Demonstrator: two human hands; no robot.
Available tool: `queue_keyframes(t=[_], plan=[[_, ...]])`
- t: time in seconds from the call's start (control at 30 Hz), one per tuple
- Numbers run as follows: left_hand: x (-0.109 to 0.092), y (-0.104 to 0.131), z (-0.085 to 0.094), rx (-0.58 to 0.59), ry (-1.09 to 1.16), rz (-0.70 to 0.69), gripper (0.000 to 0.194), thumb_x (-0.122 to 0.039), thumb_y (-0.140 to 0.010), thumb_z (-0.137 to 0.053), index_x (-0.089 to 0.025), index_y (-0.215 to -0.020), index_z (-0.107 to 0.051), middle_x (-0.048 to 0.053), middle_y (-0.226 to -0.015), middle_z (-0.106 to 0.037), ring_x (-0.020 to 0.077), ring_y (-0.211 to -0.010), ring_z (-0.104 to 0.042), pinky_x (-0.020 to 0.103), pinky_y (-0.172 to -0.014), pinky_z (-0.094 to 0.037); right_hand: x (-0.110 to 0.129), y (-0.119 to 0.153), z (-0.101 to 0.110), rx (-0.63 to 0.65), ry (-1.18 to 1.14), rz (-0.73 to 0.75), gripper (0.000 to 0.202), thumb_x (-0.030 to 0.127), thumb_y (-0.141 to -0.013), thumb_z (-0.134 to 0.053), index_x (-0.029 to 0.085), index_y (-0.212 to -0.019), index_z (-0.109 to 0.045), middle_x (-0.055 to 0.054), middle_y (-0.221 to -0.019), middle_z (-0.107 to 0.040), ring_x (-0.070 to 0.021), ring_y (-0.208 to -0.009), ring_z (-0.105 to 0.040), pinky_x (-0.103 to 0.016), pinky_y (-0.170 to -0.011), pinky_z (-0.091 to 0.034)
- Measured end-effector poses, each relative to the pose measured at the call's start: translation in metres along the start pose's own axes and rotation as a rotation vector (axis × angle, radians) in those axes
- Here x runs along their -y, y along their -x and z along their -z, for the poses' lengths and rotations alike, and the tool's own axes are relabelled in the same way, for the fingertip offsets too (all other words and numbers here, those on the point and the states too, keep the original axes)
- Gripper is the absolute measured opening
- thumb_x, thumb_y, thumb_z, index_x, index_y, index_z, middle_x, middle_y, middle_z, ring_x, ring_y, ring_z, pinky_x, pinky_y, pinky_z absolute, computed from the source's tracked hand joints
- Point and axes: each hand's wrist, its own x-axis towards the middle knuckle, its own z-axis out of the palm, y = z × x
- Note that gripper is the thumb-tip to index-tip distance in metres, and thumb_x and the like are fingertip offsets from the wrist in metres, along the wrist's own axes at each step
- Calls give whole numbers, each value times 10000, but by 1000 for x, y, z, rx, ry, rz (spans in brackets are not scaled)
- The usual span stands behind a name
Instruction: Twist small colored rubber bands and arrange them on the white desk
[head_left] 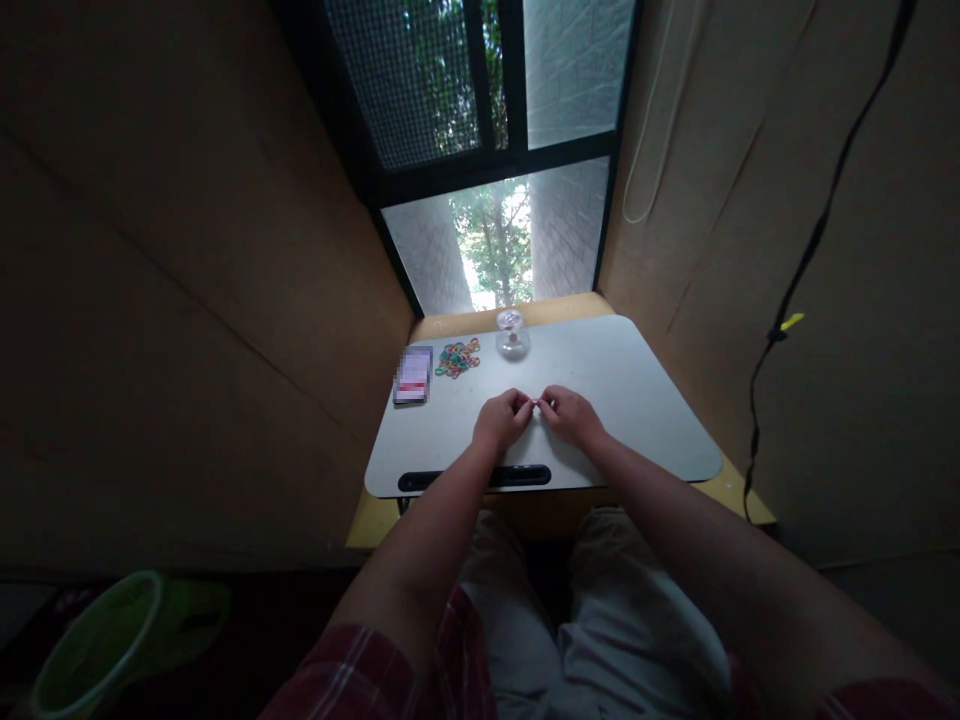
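Note:
Both hands meet over the middle of a white lap table (645,400). Between their fingertips is a small pinkish-red band (535,402), too small to make out well. My left hand (504,418) pinches its left end, and my right hand (568,412) pinches the right end. Beyond my left hand lies a loose pile of colourful small rings (457,358). A clear round container (513,340) stands behind my hands, with something small and reddish near its top.
A phone (413,375) with a blurred screen lies at the table's left edge. Along the front edge runs a black slot (525,476). A window is behind the table, walls rise on both sides, and a black cable (801,260) hangs at right. A green basket (101,640) stands lower left.

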Motion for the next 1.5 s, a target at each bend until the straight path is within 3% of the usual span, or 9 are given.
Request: queue_keyframes(t=[0.23,0.4,0.63,1.0,1.23,1.5], plan=[[1,-1,-2,5,-23,16,213,-374,-860,-529,-208,-877,-662,21,-789,-691,131,-690,-597,239,-636,-411,1,1,2,34,-114,40,215,211,-816,-513,226,-981,-650,-9,-897,-681,-137,-719,-563,-245,-678,-391],[0,-1,-2,6,-15,9,217,-379,-860,-535,-204,-881,-663,27,-799,-694,135,-694,-604,243,-634,-414,0,0,1,37,-117,46,198,199,-822,-513,221,-929,-679,-20,-895,-693,-152,-773,-582,-252,-704,-401],[-4,0,0,15,-9,25,202,-362,-853,-546,-197,-880,-659,34,-802,-695,137,-696,-604,244,-632,-415,2,2,3,21,-83,12,151,278,-844,-524,213,-858,-659,-16,-789,-671,-137,-677,-547,-244,-627,-365],[-6,0,1,16,14,23,168,-352,-847,-550,-208,-859,-634,15,-816,-689,121,-685,-607,230,-646,-421,2,1,1,-9,-41,-1,137,263,-852,-507,203,-844,-630,-22,-769,-655,-139,-670,-535,-246,-616,-338],[-7,2,3,62,83,20,192,-278,-799,-593,-218,-979,-625,6,-908,-695,106,-679,-613,223,-652,-442,-1,2,-1,20,-27,11,148,279,-850,-517,209,-882,-643,-22,-794,-667,-142,-681,-549,-247,-635,-354],[-3,0,0,16,-20,24,126,-319,-833,-559,-213,-871,-618,18,-796,-674,139,-690,-596,247,-642,-418,1,2,0,17,1,29,137,275,-848,-509,213,-846,-631,-22,-774,-656,-144,-674,-537,-249,-614,-338]])
